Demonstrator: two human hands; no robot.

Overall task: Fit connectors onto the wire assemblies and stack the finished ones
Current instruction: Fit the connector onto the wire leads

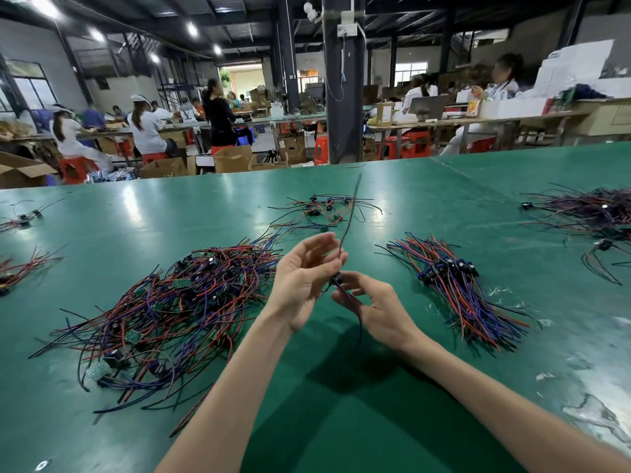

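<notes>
I hold one wire assembly (345, 230) above the green table (341, 404), its red, blue and black wires blurred and standing up from a small black connector (337, 278). My left hand (304, 281) pinches the wires just above the connector, palm turned towards me. My right hand (372, 308) grips the connector and the wires trailing below it. A loose tangled heap of wire assemblies (170, 315) with small green boards lies to the left. A neat stack of assemblies (457, 288) with black connectors lies to the right.
A small scatter of wires and connectors (324, 213) lies further back in the middle. Another dark wire pile (594, 216) sits at the far right, and a few stray wires (20, 268) at the left edge. People work at benches beyond the table's far edge.
</notes>
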